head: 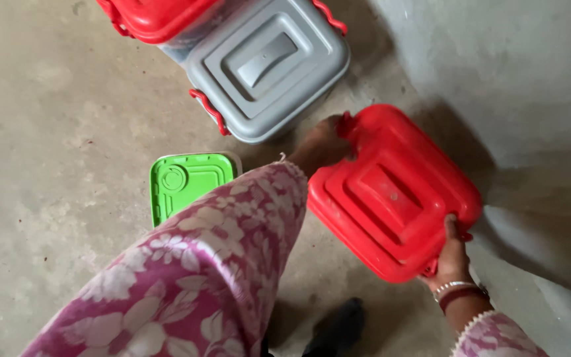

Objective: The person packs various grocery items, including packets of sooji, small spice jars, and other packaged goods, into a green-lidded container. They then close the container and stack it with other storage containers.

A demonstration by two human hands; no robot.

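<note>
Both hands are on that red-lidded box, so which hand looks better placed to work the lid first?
Probably the right hand: it grips the near edge of the red lid in plain view, by a side latch. The left hand touches the far edge, mostly hidden behind its floral sleeve.

Bare floor [54, 132] left; grey-lidded box [269, 66] close behind red box [391, 192].

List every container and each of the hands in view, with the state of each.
Red-lidded box: lid on, gripped at two opposite edges.
Grey-lidded box: lid on, red side latches, untouched on the floor.
Second red-lidded box: lid on, partly out of view.
Green-lidded container: lid on, partly hidden by the sleeve.
Left hand: gripping the red lid's far edge.
Right hand: gripping the red lid's near edge.
</note>
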